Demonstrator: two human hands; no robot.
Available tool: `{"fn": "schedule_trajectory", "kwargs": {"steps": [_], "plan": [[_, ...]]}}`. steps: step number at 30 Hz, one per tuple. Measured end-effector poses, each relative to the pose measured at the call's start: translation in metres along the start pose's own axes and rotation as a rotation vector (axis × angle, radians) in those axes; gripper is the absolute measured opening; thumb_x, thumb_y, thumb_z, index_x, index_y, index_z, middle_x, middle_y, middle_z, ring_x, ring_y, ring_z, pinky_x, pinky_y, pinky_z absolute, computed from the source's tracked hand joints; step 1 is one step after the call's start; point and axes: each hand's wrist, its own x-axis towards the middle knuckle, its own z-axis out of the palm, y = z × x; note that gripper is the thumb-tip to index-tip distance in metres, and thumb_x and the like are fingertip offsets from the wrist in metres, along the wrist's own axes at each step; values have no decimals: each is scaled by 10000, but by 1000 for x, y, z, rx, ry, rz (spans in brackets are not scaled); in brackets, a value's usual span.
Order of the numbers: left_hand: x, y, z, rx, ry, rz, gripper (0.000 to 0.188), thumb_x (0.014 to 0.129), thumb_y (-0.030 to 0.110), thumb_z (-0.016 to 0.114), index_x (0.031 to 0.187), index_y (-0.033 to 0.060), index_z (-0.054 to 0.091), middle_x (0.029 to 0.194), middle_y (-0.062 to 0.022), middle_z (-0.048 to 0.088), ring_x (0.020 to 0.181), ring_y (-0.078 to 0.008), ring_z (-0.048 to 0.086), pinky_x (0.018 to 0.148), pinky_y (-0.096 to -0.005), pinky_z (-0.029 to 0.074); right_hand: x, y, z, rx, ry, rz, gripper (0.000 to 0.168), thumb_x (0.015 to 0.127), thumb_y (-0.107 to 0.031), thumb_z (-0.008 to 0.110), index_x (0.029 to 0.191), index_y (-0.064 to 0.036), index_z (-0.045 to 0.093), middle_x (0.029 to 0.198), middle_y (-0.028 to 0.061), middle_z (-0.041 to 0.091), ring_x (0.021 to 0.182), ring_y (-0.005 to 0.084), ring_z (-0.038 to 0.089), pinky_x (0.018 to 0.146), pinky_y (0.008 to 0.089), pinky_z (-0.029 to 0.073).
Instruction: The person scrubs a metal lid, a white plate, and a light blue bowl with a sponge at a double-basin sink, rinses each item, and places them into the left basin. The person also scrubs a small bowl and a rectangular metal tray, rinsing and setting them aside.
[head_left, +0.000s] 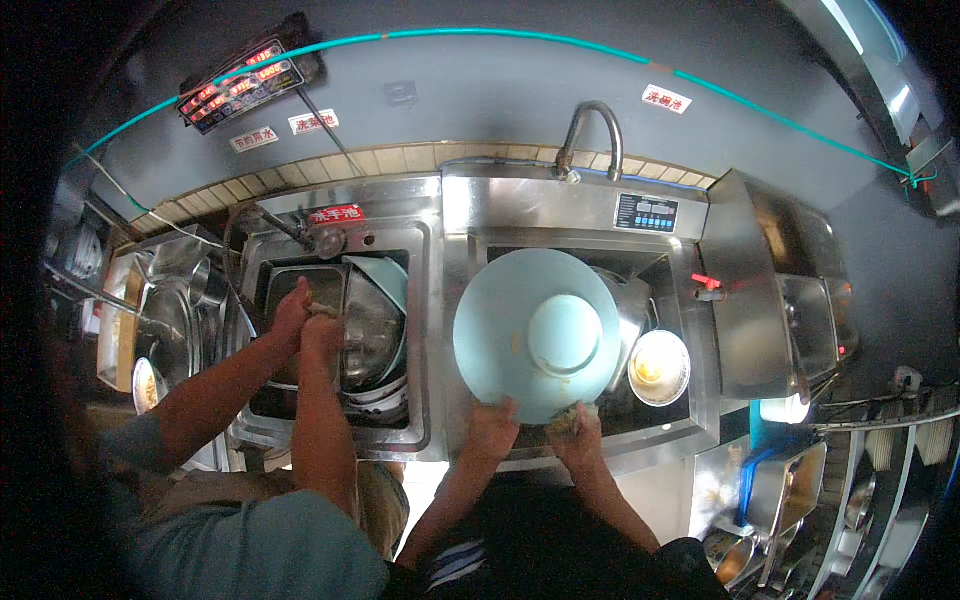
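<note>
A large pale green bowl (487, 322) is tilted over the right-hand sink (701, 375), its underside and round foot turned up towards me. My left hand (491, 431) grips the near left part of the rim. At the near right rim, my right hand (585, 439) holds a crumpled scrubbing pad or cloth (571, 420) against the bowl; the exact kind of pad is unclear. Behind the bowl, a metal vessel (636, 300) shows partly. A white bowl (660, 367) with pale yellowish contents sits right of it in the sink.
At the left sink, another person's hands (307, 319) are together over a metal pan (300, 274). A metal bowl (371, 322) leans there beside it. A curved faucet (592, 109) rises behind my sink. A red-handled valve (706, 283) sticks out at right.
</note>
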Motion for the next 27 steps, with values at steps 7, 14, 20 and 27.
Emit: {"fn": "schedule_trajectory", "kwargs": {"steps": [7, 14, 20, 27], "plan": [[4, 11, -1, 405, -7, 23, 330, 823, 141, 549, 1119, 8, 487, 1096, -119, 551, 1000, -273, 533, 910, -420, 416, 26, 10, -26, 1203, -105, 74, 446, 763, -111, 600, 1171, -10, 451, 1083, 124, 555, 947, 270, 572, 804, 417, 496], [10, 71, 14, -261, -125, -177, 288, 744, 87, 624, 1001, -31, 568, 1093, -162, 568, 986, -298, 559, 830, -417, 464, 45, 0, -76, 1140, 94, -88, 456, 692, 3, 605, 1126, 14, 462, 924, 89, 591, 767, 229, 612, 654, 360, 539], [15, -21, -98, 1212, -141, 191, 264, 764, 176, 646, 949, 2, 577, 1019, -161, 560, 952, -279, 554, 758, -424, 471, 74, -10, -129, 1034, 66, 117, 423, 690, -77, 555, 1089, 46, 487, 885, 123, 588, 744, 240, 603, 663, 335, 525], [-15, 40, -27, 1180, -66, 194, 288, 807, 233, 604, 970, 5, 539, 970, -204, 535, 904, -338, 545, 748, -422, 452, 57, 32, -120, 966, -86, 8, 471, 675, -57, 607, 1118, 9, 460, 866, 78, 574, 678, 190, 580, 570, 285, 504]]}}
